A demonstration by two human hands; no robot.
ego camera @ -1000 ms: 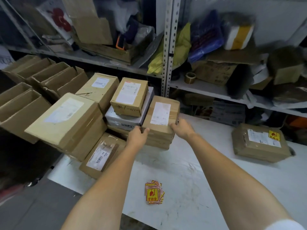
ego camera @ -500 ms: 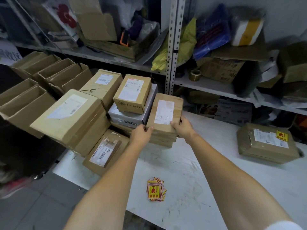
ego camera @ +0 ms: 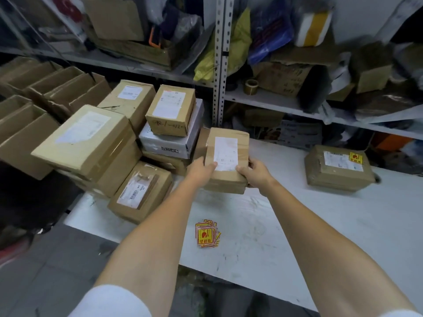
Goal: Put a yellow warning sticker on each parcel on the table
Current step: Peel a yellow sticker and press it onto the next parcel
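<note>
Two hands, left (ego camera: 201,170) and right (ego camera: 256,175), tight around one parcel (ego camera: 243,152); fingers underneath unseen, label (ego camera: 226,153) illegible.

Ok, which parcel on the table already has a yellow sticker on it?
The lone parcel far right, away from the rest: a yellow sticker sits beside its white label. The others show only white labels.

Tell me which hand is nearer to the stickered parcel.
Right. The right hand grips the held parcel on the side facing the stickered parcel; the left hand grips its far side.
</note>
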